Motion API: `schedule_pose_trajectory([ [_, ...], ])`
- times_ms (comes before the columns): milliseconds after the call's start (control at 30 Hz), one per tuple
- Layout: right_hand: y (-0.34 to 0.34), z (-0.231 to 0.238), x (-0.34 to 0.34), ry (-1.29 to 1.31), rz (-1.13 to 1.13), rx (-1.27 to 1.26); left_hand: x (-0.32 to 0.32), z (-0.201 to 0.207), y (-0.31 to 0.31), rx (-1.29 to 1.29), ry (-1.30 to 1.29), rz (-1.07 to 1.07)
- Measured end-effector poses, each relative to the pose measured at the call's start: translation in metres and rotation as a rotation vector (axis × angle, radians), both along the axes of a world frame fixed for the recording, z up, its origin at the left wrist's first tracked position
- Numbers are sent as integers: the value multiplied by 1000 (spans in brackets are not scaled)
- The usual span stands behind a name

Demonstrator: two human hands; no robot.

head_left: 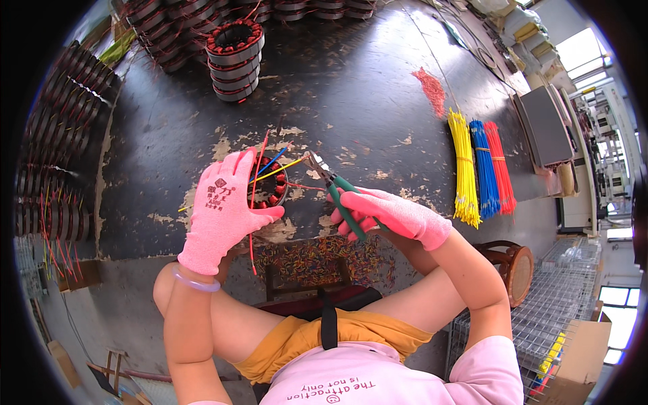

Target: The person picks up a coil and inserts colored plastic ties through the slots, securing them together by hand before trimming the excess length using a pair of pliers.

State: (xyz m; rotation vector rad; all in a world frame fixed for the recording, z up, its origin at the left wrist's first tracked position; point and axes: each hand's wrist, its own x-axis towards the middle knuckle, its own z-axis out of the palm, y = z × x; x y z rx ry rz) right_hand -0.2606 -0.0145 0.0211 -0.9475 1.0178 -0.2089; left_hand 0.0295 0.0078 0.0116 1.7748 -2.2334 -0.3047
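Right at the near edge of the dark table [351, 94], the wire-wound ring [279, 190] is sitting just right of the left hand [226, 202], so that's the nearer hand. Its fingers are lying over the ring's left side, thumb sticking out to the right; can't tell how firmly it's gripping, since the palm side isn't showing. The right hand [385, 212] is holding the green-handled pliers [345, 208] with fingers curled round the slightly spread handles, and they're pointing up and left. Key bit: the yellow wire [282, 168] is slanting up and right out of the ring, its far end meeting the pliers' tip. Can't tell if they're biting it. The blue wire [274, 158] and the red wire [260, 162] are poking up further left.
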Motion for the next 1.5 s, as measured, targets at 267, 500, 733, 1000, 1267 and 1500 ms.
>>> schedule_pose_trajectory([
  [267,-6,-5,9,85,-7,-115,1,-3,1,-43,2,-46],
  [500,-6,-7,-13,-145,-133,190,-11,0,4,67,-105,156],
  [733,3,-6,-9,-47,59,168,-16,1,6,59,-180,230],
  [1000,-8,-8,4,-60,30,133,-14,-1,7,28,-133,231],
  [1267,1,-15,19,3,-78,-32,-14,-3,7,8,-116,219],
  [1500,-4,-5,4,53,-83,41,2,2,10,41,-59,243],
])
